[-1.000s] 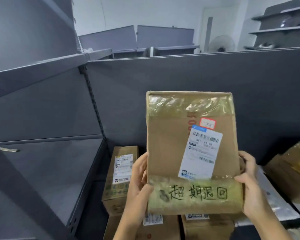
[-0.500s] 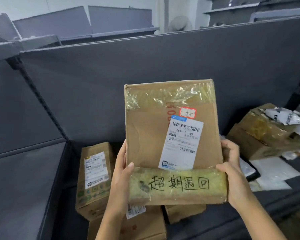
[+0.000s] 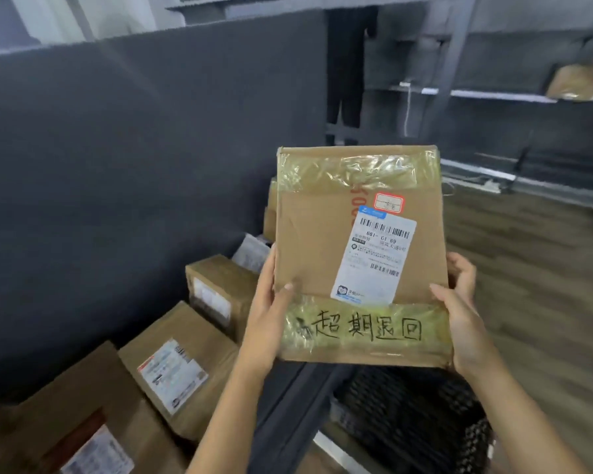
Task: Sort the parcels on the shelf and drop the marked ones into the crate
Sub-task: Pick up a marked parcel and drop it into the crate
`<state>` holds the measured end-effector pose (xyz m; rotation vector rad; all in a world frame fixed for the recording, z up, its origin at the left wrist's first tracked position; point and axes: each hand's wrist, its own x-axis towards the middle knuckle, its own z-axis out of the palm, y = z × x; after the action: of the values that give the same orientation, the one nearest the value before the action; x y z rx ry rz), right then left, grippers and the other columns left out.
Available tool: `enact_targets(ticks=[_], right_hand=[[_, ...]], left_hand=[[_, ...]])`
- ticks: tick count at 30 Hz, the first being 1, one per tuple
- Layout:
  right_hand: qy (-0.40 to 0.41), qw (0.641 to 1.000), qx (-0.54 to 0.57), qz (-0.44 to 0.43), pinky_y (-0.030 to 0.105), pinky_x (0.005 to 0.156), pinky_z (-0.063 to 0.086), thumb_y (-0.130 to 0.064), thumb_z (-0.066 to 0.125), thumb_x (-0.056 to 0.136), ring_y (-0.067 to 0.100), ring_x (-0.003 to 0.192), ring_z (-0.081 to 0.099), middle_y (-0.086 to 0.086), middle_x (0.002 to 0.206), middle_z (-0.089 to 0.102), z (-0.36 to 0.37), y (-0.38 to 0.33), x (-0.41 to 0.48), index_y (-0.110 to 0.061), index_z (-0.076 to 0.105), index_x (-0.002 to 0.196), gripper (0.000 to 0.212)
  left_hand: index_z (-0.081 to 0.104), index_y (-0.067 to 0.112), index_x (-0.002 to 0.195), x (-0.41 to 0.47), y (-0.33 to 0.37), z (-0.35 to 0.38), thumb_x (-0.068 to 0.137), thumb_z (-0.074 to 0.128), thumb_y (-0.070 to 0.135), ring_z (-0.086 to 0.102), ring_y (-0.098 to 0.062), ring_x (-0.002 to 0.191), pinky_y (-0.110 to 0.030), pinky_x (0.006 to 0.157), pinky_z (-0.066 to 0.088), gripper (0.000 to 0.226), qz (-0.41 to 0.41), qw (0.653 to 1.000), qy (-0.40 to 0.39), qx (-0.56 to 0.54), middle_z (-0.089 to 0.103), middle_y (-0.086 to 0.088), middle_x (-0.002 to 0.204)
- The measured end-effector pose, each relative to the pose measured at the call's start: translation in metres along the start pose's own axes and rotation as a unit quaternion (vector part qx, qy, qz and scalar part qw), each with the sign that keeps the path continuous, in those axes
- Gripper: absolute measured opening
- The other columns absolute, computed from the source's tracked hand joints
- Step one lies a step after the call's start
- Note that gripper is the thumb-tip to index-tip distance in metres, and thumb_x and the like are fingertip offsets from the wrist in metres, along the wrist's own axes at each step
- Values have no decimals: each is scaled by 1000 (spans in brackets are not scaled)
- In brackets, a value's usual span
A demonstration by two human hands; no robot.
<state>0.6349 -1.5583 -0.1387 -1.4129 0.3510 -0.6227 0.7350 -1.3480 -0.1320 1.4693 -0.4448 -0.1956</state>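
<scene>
Marked parcel [image 3: 322, 254] centre frame, upright. Left hand [image 3: 266, 325] and right hand [image 3: 464, 325] grip its lower sides, fingers [image 3: 461, 268] curled round. I judge carry step; next, lower over black crate [image 3: 408, 408], bottom right, then release.

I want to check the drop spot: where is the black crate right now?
The black crate is low, right of centre in the head view, just below the raised marked parcel and right of the shelved parcels.
</scene>
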Motion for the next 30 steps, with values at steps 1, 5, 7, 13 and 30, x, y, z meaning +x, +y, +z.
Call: enact_targets(ticks=[1, 5, 7, 13, 30], right_hand=[[18, 1000, -4, 4, 10, 80, 45, -7, 35, 99, -14, 99, 54, -28, 118, 49, -24, -1, 1, -37, 33, 126, 41], [83, 995, -44, 34, 29, 107, 35, -18, 35, 101, 2, 125, 46, -16, 143, 39, -119, 5, 0, -41, 22, 142, 48], [135, 989, -52, 40, 27, 105, 36, -16, 36, 101, 7, 128, 42, -12, 146, 36, -160, 8, -2, -37, 20, 145, 51], [198, 977, -53, 61, -2, 77, 38, -6, 33, 100, -18, 104, 44, -16, 135, 36, -233, 16, 1, -21, 19, 147, 51], [296, 887, -63, 350, 15, 64, 51, 21, 30, 89, 6, 84, 52, 6, 109, 53, -308, 335, 20, -3, 33, 126, 44]], left_hand=[[29, 41, 144, 9, -7, 26, 100, 41, 15, 33, 21, 127, 1, 95, 35, 52, -6, 999, -33, 5, 34, 34, 143], [25, 43, 142, 33, -32, 124, 101, 39, 13, 35, 18, 122, 7, 86, 33, 52, -42, 991, -125, 3, 32, 37, 136], [25, 39, 145, 38, -41, 170, 101, 39, 13, 36, 14, 124, 8, 83, 34, 53, -51, 985, -162, 9, 33, 32, 140], [28, 47, 139, 49, -75, 256, 101, 39, 16, 37, 8, 126, -9, 96, 30, 49, -98, 971, -218, 13, 38, 36, 132], [29, 41, 130, 70, -383, 312, 100, 40, 28, 53, -19, 95, -44, 92, 44, 34, -385, 866, -253, 195, 55, 2, 117]])
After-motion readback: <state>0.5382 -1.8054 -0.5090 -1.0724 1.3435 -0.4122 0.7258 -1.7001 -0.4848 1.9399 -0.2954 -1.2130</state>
